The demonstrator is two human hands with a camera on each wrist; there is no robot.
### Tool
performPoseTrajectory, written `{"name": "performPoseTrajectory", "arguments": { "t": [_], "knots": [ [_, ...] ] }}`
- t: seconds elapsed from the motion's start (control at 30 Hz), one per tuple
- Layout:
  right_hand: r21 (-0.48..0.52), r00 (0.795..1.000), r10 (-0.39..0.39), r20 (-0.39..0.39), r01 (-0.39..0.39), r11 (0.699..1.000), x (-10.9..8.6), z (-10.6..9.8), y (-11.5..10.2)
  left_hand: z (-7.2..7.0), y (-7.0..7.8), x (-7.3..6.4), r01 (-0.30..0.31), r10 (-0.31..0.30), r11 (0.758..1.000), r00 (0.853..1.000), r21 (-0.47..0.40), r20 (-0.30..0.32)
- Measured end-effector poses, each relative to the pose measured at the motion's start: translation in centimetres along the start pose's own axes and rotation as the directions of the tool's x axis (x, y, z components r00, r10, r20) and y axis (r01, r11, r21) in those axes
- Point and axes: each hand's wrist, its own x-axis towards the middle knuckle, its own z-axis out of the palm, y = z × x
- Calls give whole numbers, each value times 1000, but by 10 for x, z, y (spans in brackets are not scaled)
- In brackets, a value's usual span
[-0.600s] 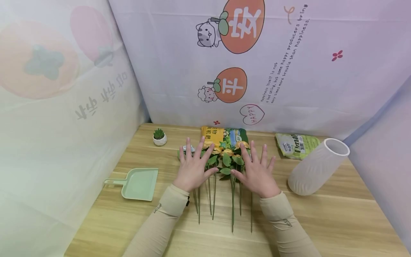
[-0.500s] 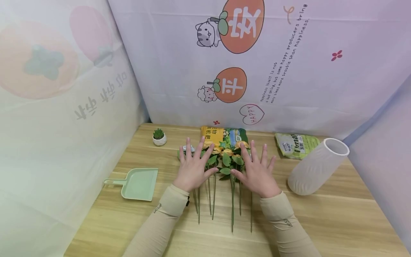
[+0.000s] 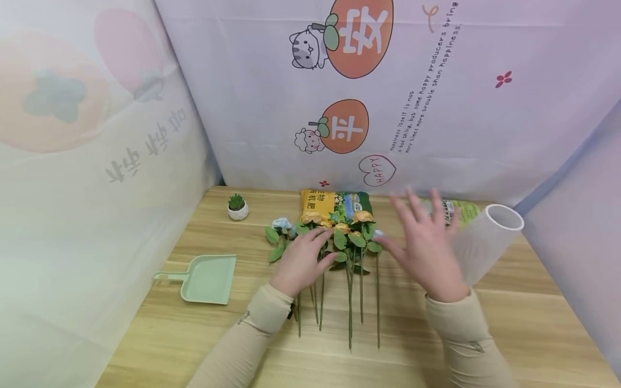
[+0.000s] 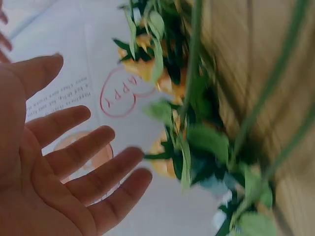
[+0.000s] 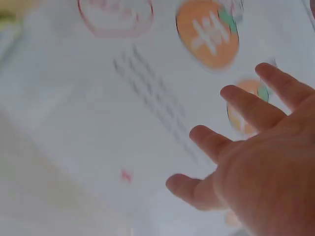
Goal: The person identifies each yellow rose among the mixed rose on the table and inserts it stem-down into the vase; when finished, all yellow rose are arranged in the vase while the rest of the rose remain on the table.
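Observation:
Several artificial roses lie side by side mid-table, their stems toward the person; an orange rose and a pale blue rose show among green leaves. Over the left-hand stems is my left hand, fingers relaxed and gripping nothing; in the left wrist view its palm is bare beside the blossoms. My right hand, blurred, is raised with spread fingers between the roses and the white vase. It hides part of the vase. The right wrist view shows that hand holding nothing.
A yellow and green fertilizer bag lies behind the roses. A light green bag lies behind the vase. At left are a small potted succulent and a green dustpan. Printed cloth hangs around the wooden table.
My right hand has lifted off the flowers and moved right toward the vase. My left hand has shifted slightly right, its fingers less spread. The head view has turned a little.

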Motion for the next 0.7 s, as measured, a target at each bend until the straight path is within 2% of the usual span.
{"name": "performPoseTrajectory", "arguments": {
  "t": [0.17,0.27,0.4,0.5,0.57,0.7],
  "knots": [
    [-12,980,34,-196,-37,999,-7,-43,21,6,8,-1,34,-32,995,999,-94,22],
    [29,966,139,-217,-136,990,-16,-62,41,10,11,0,59,-54,985,998,-164,38],
    [121,935,330,-130,-315,941,-31,-75,73,14,17,0,111,-76,941,990,-320,122],
    [219,911,411,-48,-391,894,-44,-74,97,19,22,0,154,-87,903,979,-400,182],
    [283,903,429,3,-413,866,-51,-67,111,23,25,1,185,-101,880,973,-437,208],
    [405,886,449,115,-455,793,-63,-48,131,33,33,6,232,-123,852,960,-470,253]
  ]
}}
